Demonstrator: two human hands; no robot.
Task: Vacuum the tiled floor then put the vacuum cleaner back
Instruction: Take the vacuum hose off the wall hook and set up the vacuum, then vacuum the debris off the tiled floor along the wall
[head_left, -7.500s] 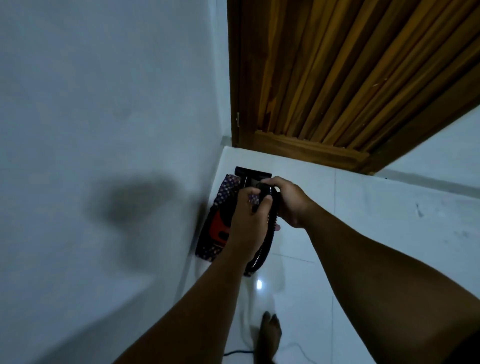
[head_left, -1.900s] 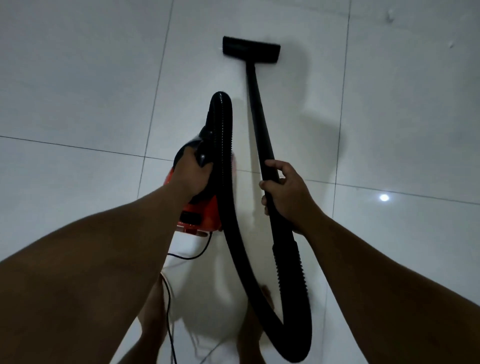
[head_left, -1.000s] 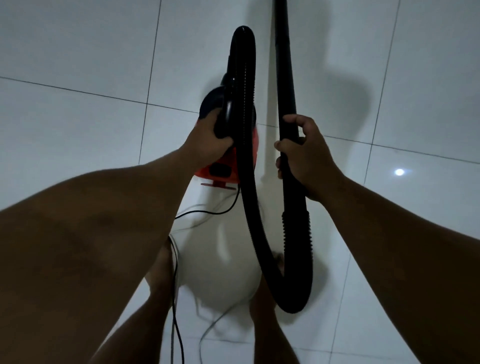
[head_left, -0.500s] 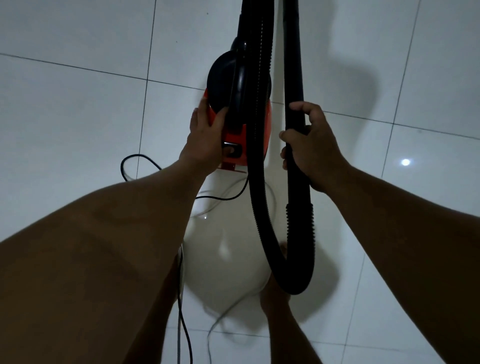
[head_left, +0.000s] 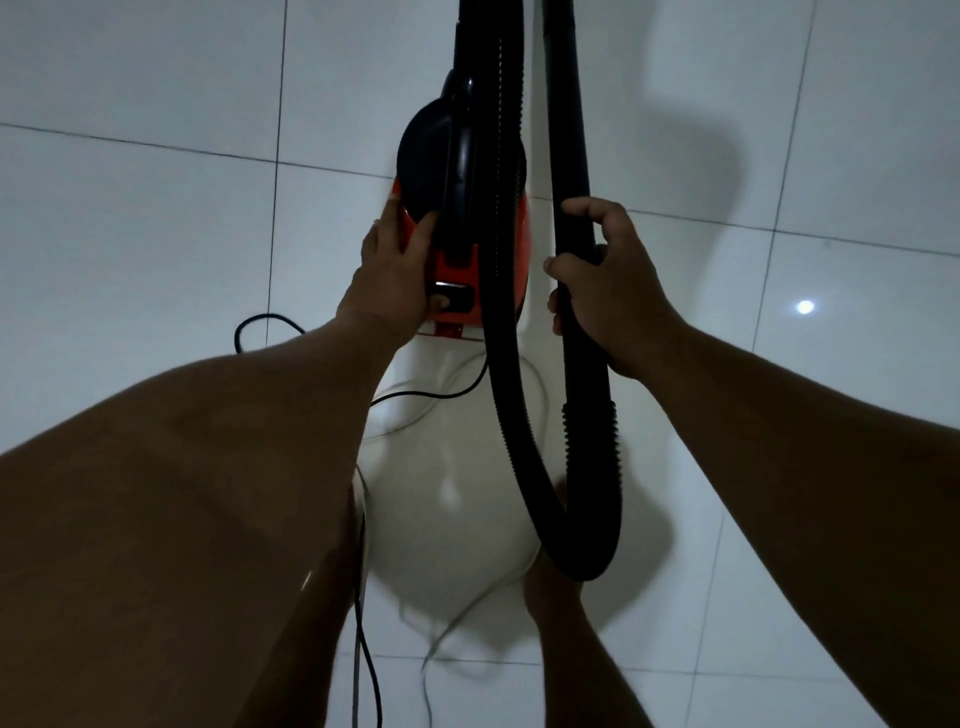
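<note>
Vacuum: small orange-and-black plastic canister vacuum cleaner (head_left: 462, 223), down on glossy white tiled floor (head_left: 156, 234), just ahead of bare feet.
L hand (head_left: 392, 278): resting on canister's left side, thumb on switch at rear; loose, not a closed grip.
R hand (head_left: 605, 280): grip wrapped round rigid black wand tube (head_left: 569, 130).
Hose: ribbed black hose (head_left: 511, 426) loops low near feet.
Cord: thin black power cord (head_left: 363, 649) trails by left leg.
Step, prob.: pressing switch. Keep wand steady, cord off feet.
</note>
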